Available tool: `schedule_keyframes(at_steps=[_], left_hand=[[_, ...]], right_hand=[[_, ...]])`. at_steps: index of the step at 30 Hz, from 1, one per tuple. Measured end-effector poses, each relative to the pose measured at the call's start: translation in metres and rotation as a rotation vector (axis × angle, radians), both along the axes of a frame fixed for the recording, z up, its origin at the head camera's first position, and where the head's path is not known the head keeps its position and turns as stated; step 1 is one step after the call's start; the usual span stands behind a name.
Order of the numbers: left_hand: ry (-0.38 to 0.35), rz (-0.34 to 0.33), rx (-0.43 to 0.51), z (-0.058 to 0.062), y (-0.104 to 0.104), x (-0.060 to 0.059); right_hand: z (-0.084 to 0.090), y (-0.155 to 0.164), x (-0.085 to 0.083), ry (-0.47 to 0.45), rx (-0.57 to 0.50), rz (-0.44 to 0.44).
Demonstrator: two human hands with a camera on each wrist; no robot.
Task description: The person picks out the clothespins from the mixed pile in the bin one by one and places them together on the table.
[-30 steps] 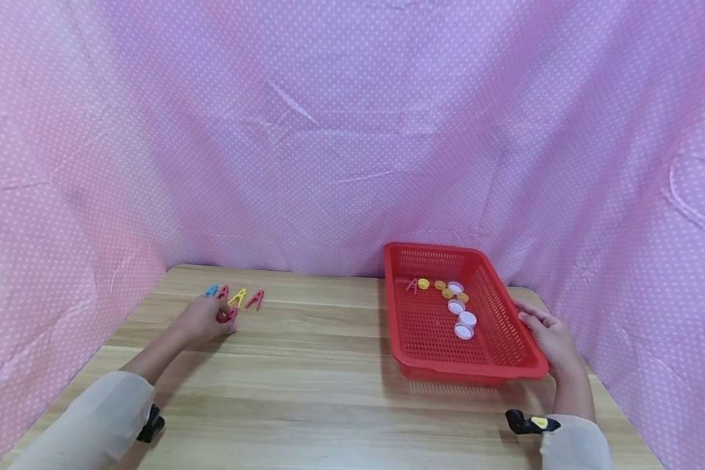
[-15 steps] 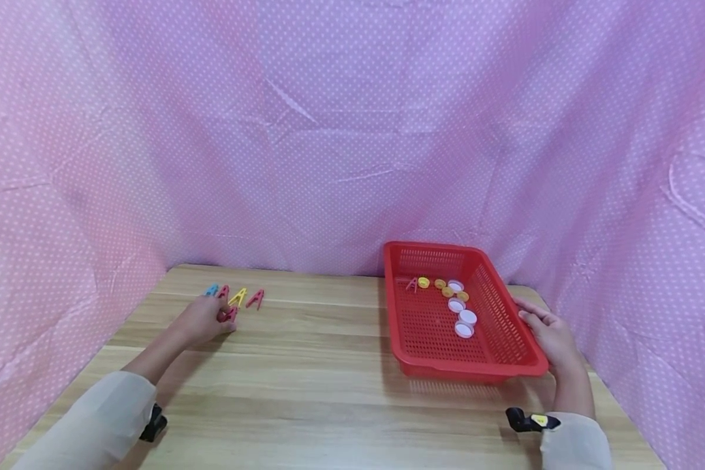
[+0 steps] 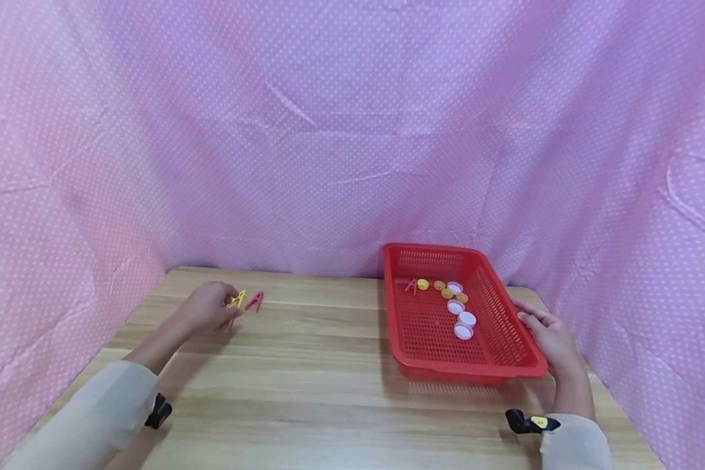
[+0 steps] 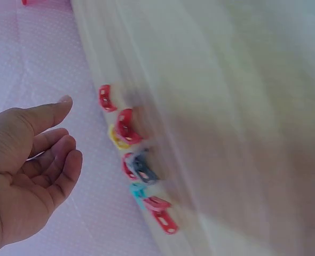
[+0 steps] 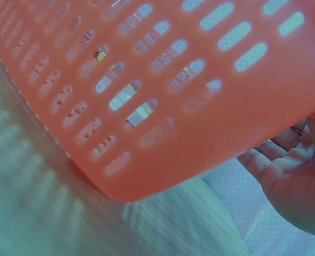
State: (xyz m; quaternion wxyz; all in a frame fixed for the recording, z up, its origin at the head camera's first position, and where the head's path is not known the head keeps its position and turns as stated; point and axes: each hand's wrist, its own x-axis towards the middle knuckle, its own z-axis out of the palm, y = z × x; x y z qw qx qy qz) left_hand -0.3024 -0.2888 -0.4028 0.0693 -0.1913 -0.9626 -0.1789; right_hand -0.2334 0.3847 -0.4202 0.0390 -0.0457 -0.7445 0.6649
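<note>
My left hand (image 3: 207, 307) is above a cluster of plastic clothespins at the table's left. In the left wrist view its thumb and fingers stand apart with nothing between them. Near its fingertips are a yellow clothespin (image 3: 238, 299) and a red clothespin (image 3: 255, 301); the hand hides others in the head view. A grey clothespin (image 4: 142, 166) and a teal clothespin (image 4: 139, 192) show in the left wrist view among several red ones. My right hand (image 3: 553, 339) grips the right rim of a red plastic basket (image 3: 395, 326), thumb on the rim, fingers outside beneath it.
Inside the basket lie several white round caps (image 3: 467, 319), several yellow caps (image 3: 447, 294) and one pink-red clothespin (image 3: 411, 286). A pink dotted cloth (image 3: 329, 163) hangs behind and at both sides of the wooden table (image 3: 305, 391).
My left hand has lifted and shifted slightly away from the near red clothespin its fingertips were at, and its fingers have parted. The right hand and the basket have stayed put.
</note>
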Motion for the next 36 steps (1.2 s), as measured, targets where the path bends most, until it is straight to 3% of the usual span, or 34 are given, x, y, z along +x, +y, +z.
schedule_keyframes(at_steps=[14, 26, 36], left_hand=[[-0.023, -0.051, -0.008, 0.038, 0.048, -0.024], [0.03, -0.125, -0.035, 0.066, 0.115, -0.04], [0.021, -0.184, -0.048, 0.075, 0.177, -0.057]], right_hand=[[-0.001, -0.001, -0.001, -0.018, 0.022, -0.008], [-0.004, 0.001, -0.002, -0.008, -0.022, 0.002], [-0.003, 0.002, -0.002, -0.002, -0.023, 0.006]])
